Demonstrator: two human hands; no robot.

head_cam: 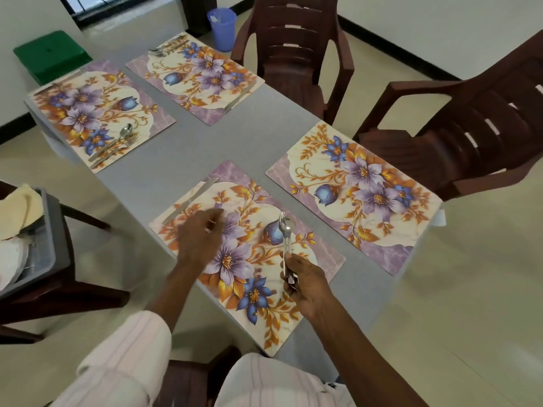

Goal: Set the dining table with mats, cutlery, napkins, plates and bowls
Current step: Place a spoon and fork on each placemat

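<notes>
Closest, over the near end of the table (164,163), the right hand (305,286) pinches the spoon and fork (286,230) together at the handle ends between thumb and curled fingers. Their heads point away above the near mat (249,289), which lies along the table's left edge. Being thin steel, they are probably light, rigid and slippery against each other, so a grip at mid-handle would stop them fanning apart. They likely need laying down flat, since they may skate on the glossy mat. The left hand (199,239) hovers over the same mat with its fingers loosely bent, blurred, and holding nothing I can make out. A knife (191,199) lies along that mat's far side. The mat by the right edge (352,198) carries nothing. At the far end, the far left mat (88,113) and the far right mat (199,77) each carry cutlery.
</notes>
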